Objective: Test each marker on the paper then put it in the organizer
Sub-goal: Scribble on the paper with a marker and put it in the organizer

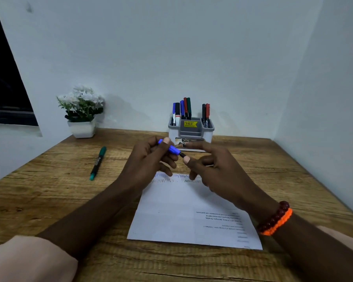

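My left hand [151, 159] grips the blue cap end of a blue marker [171, 149], held in the air above the paper [183, 212]. My right hand [212, 167] pinches the marker's black body end just right of the cap. The white paper lies on the wooden desk and bears several zigzag test scribbles along its far edge. A grey organizer [191, 131] stands at the back against the wall with several markers upright in it. A green marker [98, 162] lies on the desk to the left.
A white pot of white flowers [82, 112] stands at the back left. Walls close the desk at the back and on the right. A dark window sits at the far left. Bare wooden desk [49, 200] spreads around the paper.
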